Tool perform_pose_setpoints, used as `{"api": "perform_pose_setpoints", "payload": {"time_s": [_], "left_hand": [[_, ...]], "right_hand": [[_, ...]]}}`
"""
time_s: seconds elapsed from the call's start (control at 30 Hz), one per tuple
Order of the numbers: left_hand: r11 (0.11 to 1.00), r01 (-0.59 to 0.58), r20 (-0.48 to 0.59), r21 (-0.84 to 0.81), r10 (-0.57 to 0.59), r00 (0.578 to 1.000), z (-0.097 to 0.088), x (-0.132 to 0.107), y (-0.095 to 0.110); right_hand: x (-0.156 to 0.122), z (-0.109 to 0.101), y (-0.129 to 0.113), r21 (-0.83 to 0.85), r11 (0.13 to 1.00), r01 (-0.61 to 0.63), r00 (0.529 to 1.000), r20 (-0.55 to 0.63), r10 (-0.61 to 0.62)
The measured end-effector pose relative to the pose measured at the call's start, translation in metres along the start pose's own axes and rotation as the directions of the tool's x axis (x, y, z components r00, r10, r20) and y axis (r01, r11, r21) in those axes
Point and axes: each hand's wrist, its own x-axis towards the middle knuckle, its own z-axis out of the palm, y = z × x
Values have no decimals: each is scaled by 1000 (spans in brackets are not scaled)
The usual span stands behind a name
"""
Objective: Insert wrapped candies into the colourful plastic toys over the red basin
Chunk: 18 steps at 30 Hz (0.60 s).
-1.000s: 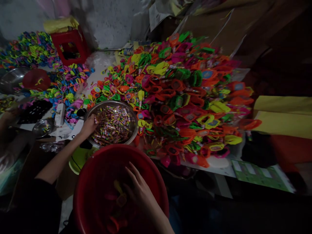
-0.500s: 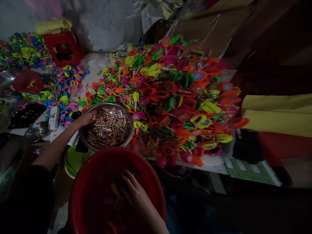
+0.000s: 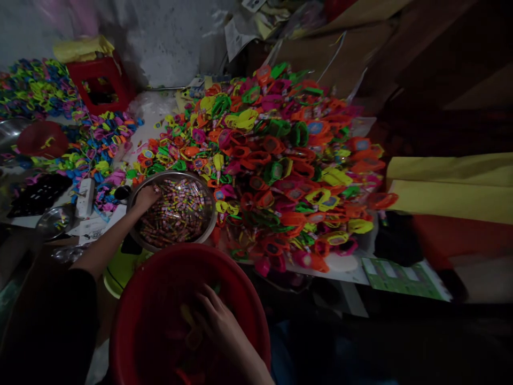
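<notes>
My left hand (image 3: 145,197) reaches into a steel bowl (image 3: 209,221) full of small wrapped candies (image 3: 176,214), fingers curled among them at the bowl's left rim. Whether it holds any is hidden. My right hand (image 3: 218,321) is down inside a big red plastic basin (image 3: 252,305) close in front of me, fingers spread over a few dim plastic toy pieces (image 3: 192,334) at its bottom. A large heap of bright orange, green, pink and yellow plastic toys (image 3: 280,160) lies on the table just right of the bowl.
More small coloured pieces (image 3: 92,144) are spread at the left, near a red stool (image 3: 98,80), a red lid (image 3: 42,140), a white power strip (image 3: 86,190) and a small steel dish (image 3: 54,222). Yellow cloth (image 3: 452,184) lies at the right, a green sheet (image 3: 404,278) on the table's front edge.
My left hand has moved from the bowl's rim in over the candies. The right hand has shifted slightly left and deeper in the red basin. The view has drifted.
</notes>
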Motion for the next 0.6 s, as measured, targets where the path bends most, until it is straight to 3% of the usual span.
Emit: {"api": "perform_pose_setpoints", "payload": {"time_s": [0.23,0.47,0.6], "left_hand": [[965,151,42,216,-164,986,6,0,33],[942,141,131,305,-188,973,11,8,44],[943,38,208,330,-112,972,6,16,38]], "right_hand": [[0,3,0,43,999,0,1000,6,-1],[0,5,0,31,1000,-3,999,35,2],[1,4,-1,21,1000,1,999,38,-2]]}}
